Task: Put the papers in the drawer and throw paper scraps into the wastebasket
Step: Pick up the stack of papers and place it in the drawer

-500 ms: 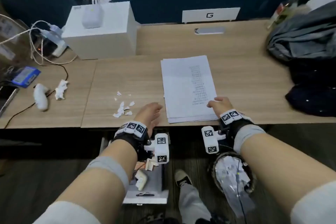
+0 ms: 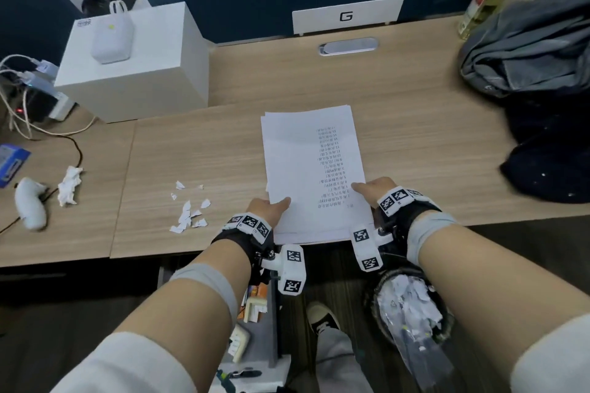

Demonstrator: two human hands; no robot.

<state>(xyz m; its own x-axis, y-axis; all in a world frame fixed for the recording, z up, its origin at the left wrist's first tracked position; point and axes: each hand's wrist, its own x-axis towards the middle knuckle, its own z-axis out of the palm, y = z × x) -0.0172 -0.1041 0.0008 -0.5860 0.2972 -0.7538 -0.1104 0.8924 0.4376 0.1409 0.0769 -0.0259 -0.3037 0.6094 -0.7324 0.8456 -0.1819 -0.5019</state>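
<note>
Since the earlier frame the left hand (image 2: 269, 208) has come off the bare desk edge & gone to the near-left corner of the papers (image 2: 314, 169), thumb now on top of the sheets; the stack's near end has slid toward the person & now overhangs the desk (image 2: 399, 80) edge a bit. Right hand (image 2: 373, 191) was already at the near-right corner, thumb on top. Both hands grasp the stack, one per corner; fingers under the sheets hidden.

Papers: on the desk, centre, long side running near to far, printed text upside-down from this view. Paper scraps (image 2: 190, 210) lie loose on the desk just left of the left hand, apart from the stack. Farther left, near the desk's left end: a crumpled white wad (image 2: 69, 185) & a white controller (image 2: 30, 206) w/ cable.

Below the desk edge, under the left forearm: open drawer (image 2: 255, 338), w/ some small items inside. Wastebasket (image 2: 412, 306) on the floor under the right wrist, holding white scraps in a clear liner. White box (image 2: 134, 73) far-left, dark clothing (image 2: 536, 51) piled at right.
</note>
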